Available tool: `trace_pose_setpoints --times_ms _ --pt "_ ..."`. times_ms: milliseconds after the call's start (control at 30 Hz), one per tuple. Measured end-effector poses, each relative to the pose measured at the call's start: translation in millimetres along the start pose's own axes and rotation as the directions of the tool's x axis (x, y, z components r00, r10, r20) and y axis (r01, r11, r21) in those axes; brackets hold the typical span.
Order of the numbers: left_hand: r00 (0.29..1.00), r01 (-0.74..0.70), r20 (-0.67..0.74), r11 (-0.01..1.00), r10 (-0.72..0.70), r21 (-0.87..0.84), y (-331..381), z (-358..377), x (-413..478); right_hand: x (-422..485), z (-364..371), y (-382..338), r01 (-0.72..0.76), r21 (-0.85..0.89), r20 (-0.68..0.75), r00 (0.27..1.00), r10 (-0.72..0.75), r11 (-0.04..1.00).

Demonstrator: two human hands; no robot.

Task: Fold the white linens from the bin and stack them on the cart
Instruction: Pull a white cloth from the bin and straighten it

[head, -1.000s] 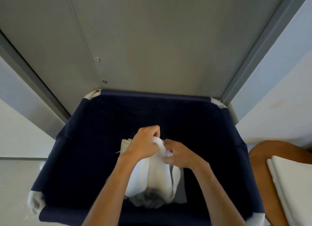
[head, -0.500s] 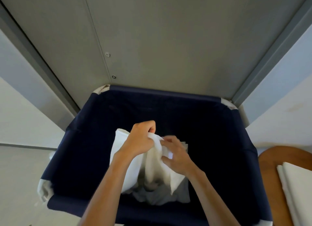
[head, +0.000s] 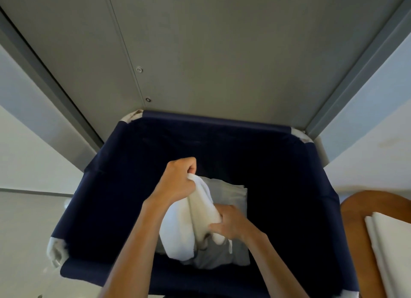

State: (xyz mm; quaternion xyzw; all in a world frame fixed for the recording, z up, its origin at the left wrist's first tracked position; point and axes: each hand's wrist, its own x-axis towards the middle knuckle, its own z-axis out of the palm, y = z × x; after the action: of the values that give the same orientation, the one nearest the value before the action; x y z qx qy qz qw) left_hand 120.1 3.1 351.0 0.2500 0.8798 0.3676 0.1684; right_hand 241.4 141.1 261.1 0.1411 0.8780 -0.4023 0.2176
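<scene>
Two hands on one piece; single head view. Left hand (head: 178, 182) is clenched round the top edge of a white linen (head: 184, 231) and holds it up above the navy fabric bin (head: 213, 119). Right hand (head: 233, 224) pinches the same cloth lower down, fingers curled into a bunched fold. The linen hangs between them, lower end inside the bin, draped over the grey-looking pile (head: 229, 193) on the bin floor. Risks, my read: cloth is bunched, not held by corners, so opening it out from here could give a skewed fold or a twist. Right hand's pinch is small; a tug could slip it and drop that side back in. Hanging tail may snag the pile underneath and pull a second piece up. Lifting clear, it could brush the bin rim. Cart (head: 355, 231) sits just beside the bin on the right, wooden top, with a folded stack (head: 391, 248) already on it, partly cut by the frame edge. A sloppy fold would sit crooked on that stack. Look of the piece: plain white, soft, thick-ish like towelling, several vertical folds, no hem or corner showing, no stains I can see. Pile below is in shadow; cannot tell how many pieces.
</scene>
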Motion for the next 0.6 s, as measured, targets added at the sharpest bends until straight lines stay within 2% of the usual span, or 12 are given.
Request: trace_pose_setpoints --times_ms 167,233,300,400,433,533,600 --pt "1.0 -0.003 -0.01 1.0 0.003 -0.002 3 -6 2 -11 -2 16 -0.008 0.008 0.17 0.985 0.006 1.0" --pt "1.0 -0.012 0.004 1.0 0.012 0.006 4 -3 4 -13 -2 16 -0.018 0.008 0.193 0.981 0.016 1.0" --pt "1.0 -0.01 0.02 1.0 0.01 0.01 2 -2 4 -10 -1 11 -0.06 -0.016 0.109 0.992 0.061 0.998" --pt "0.997 -0.035 0.062 0.999 0.035 0.012 4 0 1 -5 2 2 -0.112 -0.169 -0.11 0.989 0.094 0.979" --pt "0.996 -0.051 0.079 0.999 0.049 0.016 7 -1 0 -3 4 0 -0.105 -0.19 -0.113 0.99 0.084 0.976" --pt "0.992 -0.071 0.104 0.997 0.069 0.014 13 -2 -4 -1 16 -9 -0.058 -0.195 0.008 0.998 0.061 0.979" --pt "0.992 -0.068 0.105 0.998 0.067 0.007 11 -5 -5 -1 24 -11 -0.064 -0.171 0.009 0.998 0.066 0.983"
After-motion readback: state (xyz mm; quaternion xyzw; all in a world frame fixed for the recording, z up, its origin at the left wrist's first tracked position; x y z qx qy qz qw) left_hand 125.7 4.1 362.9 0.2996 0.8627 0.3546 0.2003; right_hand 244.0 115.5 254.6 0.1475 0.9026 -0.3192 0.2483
